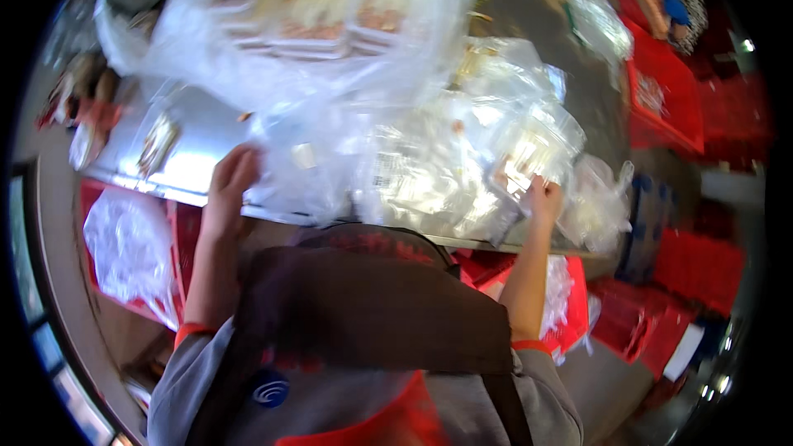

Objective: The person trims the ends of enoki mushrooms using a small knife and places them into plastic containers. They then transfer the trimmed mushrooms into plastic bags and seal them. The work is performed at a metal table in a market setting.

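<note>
My right hand (543,196) is closed on the lower edge of a clear plastic packet (541,144) with pale, stick-like contents. Smeared by motion, my left hand (235,175) is at the table's near edge, beside a thin clear plastic bag (301,169); whether its fingers hold the plastic cannot be made out. Between the hands lies a pile of shiny clear packets (425,169). Beyond them, a large translucent bag (202,54) lies over several trays (310,12) of pale sticks and pinkish-brown pieces.
A knotted white plastic bag (596,202) sits right of my right hand. On the metal table (194,161), a small packet (159,144) lies at left. Below are red crates, one holding a clear bag (128,239). Further red crates (661,103) stand at right.
</note>
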